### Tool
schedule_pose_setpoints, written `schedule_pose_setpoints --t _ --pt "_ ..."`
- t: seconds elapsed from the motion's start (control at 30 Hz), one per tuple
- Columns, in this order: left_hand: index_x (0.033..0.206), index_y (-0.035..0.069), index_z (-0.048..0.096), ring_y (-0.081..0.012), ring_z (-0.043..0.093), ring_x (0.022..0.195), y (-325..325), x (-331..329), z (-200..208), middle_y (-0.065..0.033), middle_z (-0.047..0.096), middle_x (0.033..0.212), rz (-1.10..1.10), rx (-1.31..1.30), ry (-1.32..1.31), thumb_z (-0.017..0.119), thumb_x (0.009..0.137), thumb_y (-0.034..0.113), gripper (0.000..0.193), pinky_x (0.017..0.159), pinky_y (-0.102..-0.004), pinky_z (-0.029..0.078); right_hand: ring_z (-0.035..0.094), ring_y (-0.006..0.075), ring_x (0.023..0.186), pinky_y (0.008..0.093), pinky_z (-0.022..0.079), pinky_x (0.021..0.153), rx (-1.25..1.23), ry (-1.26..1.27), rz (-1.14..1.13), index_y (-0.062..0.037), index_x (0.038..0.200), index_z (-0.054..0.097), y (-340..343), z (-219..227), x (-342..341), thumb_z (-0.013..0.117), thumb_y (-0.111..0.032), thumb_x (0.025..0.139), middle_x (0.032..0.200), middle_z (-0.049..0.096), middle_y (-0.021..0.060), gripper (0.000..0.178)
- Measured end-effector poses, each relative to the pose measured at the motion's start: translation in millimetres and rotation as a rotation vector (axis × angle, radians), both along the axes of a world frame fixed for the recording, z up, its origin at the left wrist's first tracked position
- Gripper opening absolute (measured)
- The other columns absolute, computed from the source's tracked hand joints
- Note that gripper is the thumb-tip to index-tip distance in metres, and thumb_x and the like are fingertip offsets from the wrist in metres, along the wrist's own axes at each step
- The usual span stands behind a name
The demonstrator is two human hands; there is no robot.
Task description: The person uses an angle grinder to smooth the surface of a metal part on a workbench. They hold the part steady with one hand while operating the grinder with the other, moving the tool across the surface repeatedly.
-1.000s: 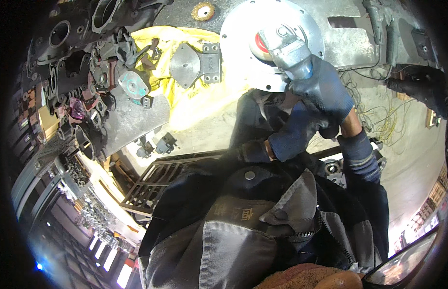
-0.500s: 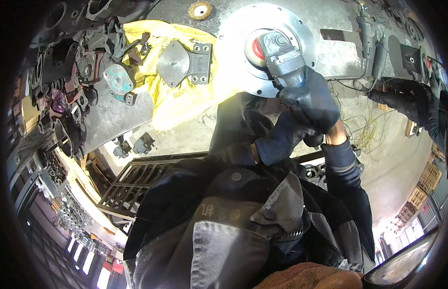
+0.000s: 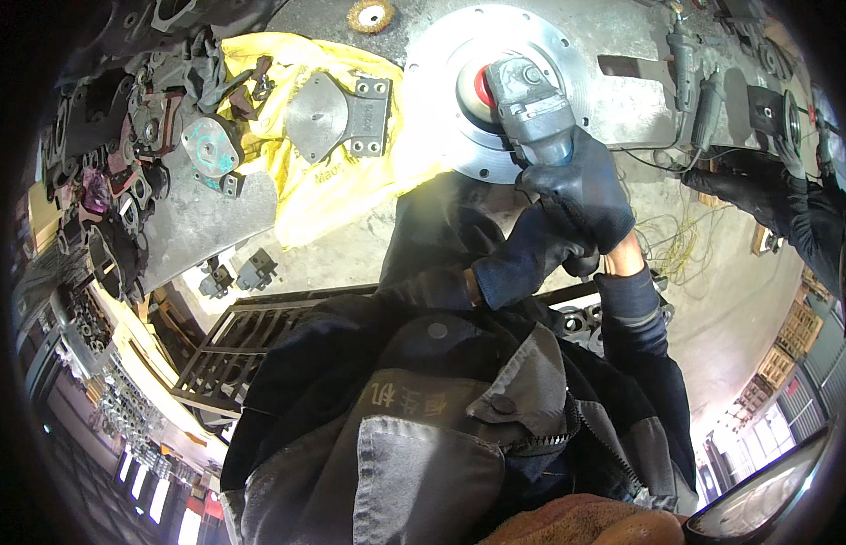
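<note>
An angle grinder (image 3: pixel 537 113) rests its head over the middle of a round silver flange (image 3: pixel 432 82) with bolt holes around its rim. Part of a red and pale disc (image 3: pixel 483 91) shows beside the grinder head, at the flange's central opening; whether it touches the metal I cannot tell. Wrapped around the grinder's body is my right hand (image 3: pixel 594 186), in a dark blue glove. Just below and to the left, my left hand (image 3: pixel 537 250), gloved alike, closes around the rear of the tool; its fingers are partly hidden.
Left of the flange, a yellow bag (image 3: pixel 300 211) lies under a grey metal bracket (image 3: pixel 318 118). A wire wheel (image 3: pixel 369 15) sits at the far edge. Other power tools (image 3: pixel 709 109) with cords lie right, near another person's gloved hand (image 3: pixel 791 156). Metal parts crowd the left.
The whole view has shifted slightly, so most things appear a little further left. Both hands keep their hold on the grinder, which stays over the flange's centre.
</note>
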State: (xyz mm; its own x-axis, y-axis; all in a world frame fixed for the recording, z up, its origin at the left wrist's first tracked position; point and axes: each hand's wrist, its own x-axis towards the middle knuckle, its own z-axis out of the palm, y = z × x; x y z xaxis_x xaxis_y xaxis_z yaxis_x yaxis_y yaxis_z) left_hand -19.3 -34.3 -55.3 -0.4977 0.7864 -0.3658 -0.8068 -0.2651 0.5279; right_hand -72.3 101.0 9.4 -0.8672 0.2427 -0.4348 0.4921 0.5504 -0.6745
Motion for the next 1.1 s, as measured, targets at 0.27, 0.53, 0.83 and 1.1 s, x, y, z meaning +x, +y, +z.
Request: schedule_pose_setpoints --t 0.27,0.53,0.83,1.1 --pt "0.094 0.002 0.073 -0.0144 0.071 0.082 7.9 -4.2 -21.0 -0.0097 0.076 0.089 -0.042 -0.206 0.863 0.078 0.081 0.017 0.020 0.070 -0.0315 0.056 0.069 0.0230 0.085 0.0364 0.055 0.080 -0.028 -0.022 -0.076 0.0066 0.113 0.065 0.4 -5.7 2.7 0.082 -0.026 0.069 0.095 0.074 0.0162 0.057" --pt "0.090 0.001 0.076 -0.0151 0.071 0.075 -3.3 -10.3 -1.2 -0.0068 0.075 0.083 -0.090 -0.114 0.194 0.080 0.075 0.010 0.018 0.066 -0.0322 0.057 0.066 0.0167 0.085 0.0333 0.054 0.080 -0.108 -0.045 -0.172 0.0047 0.114 0.067 -3.4 -9.4 6.1 0.081 -0.022 0.069 0.097 0.073 0.0089 0.054" --pt "0.106 0.001 0.071 -0.0180 0.069 0.099 -22.4 -28.1 18.3 -0.0090 0.073 0.104 -0.240 -0.139 0.325 0.080 0.083 0.016 0.028 0.087 -0.0341 0.056 0.070 0.0262 0.083 0.0370 0.055 0.073 0.056 0.194 -0.052 -0.0094 0.099 0.074 -14.2 -12.6 15.0 0.078 -0.010 0.071 0.093 0.072 0.0113 0.028" --pt "0.130 0.000 0.063 -0.0214 0.064 0.120 -44.0 -40.4 17.3 -0.0118 0.068 0.127 -0.480 -0.134 0.993 0.060 0.099 0.008 0.032 0.101 -0.0381 0.054 0.072 0.0352 0.084 0.0402 0.058 0.069 0.363 0.470 0.298 -0.0088 0.088 0.075 -19.1 -16.0 31.1 0.082 -0.021 0.073 0.087 0.068 0.0176 0.021"
